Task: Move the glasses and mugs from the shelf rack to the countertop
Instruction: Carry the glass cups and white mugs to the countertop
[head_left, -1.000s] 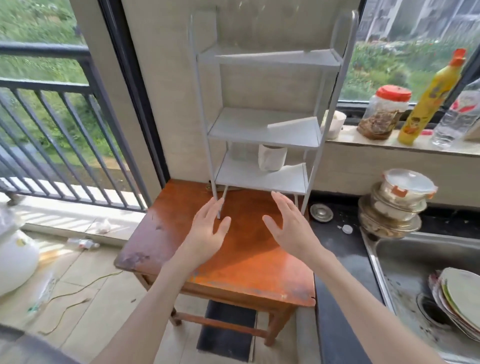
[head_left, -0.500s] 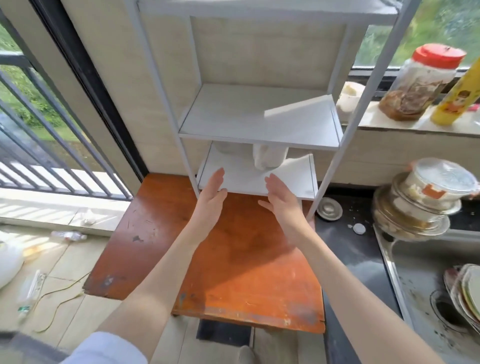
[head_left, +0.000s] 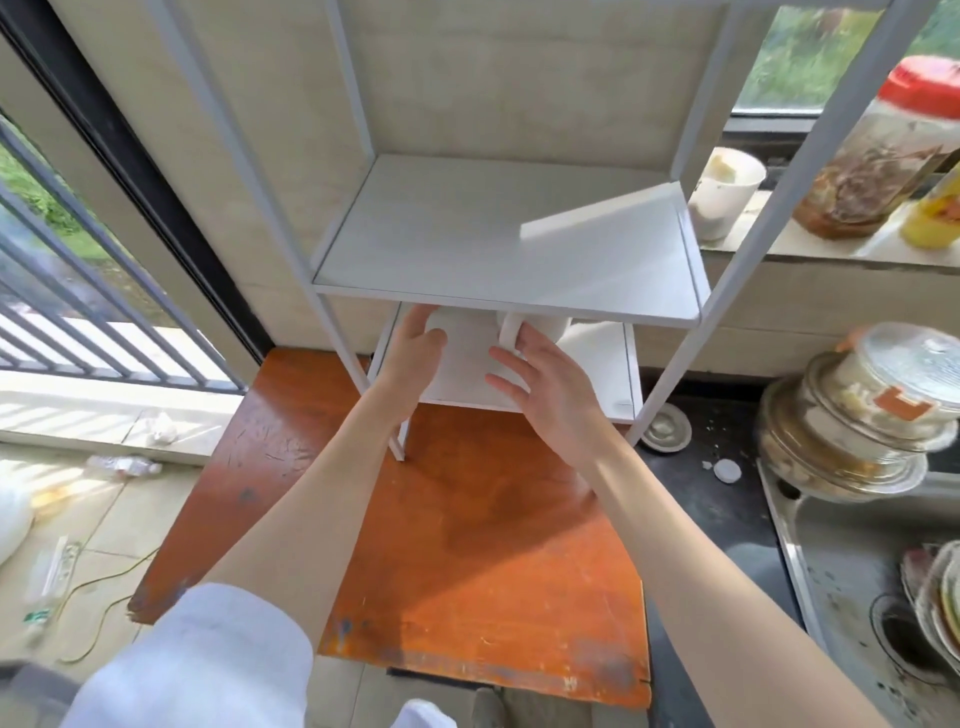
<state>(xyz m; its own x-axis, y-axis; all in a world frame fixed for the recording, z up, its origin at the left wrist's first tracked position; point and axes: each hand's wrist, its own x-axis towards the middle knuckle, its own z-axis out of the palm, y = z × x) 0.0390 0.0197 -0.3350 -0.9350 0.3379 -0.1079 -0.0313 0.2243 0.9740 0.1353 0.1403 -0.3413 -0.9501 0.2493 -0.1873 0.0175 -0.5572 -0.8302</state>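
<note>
A white shelf rack (head_left: 519, 291) stands at the back of an orange wooden table (head_left: 467, 561). A white mug (head_left: 545, 325) sits on the rack's bottom shelf, its top hidden by the middle shelf and its handle facing me. My left hand (head_left: 415, 348) reaches under the middle shelf, left of the mug, with its fingers apart. My right hand (head_left: 545, 389) is spread open in front of the mug, fingertips at the handle. Neither hand has closed on anything. The middle shelf is bare. The dark countertop (head_left: 691, 519) lies right of the table.
On the window ledge stand a white cup (head_left: 727, 192), a red-lidded jar (head_left: 872, 156) and a yellow bottle (head_left: 935, 218). Stacked bowls with lids (head_left: 852, 415) sit beside the steel sink (head_left: 841, 571), which holds plates (head_left: 940, 597). A balcony railing (head_left: 78, 291) is at the left.
Both hands have moved forward from above the table into the bottom shelf space, and my head has come closer to the rack. The right fingertips now reach the mug's handle.
</note>
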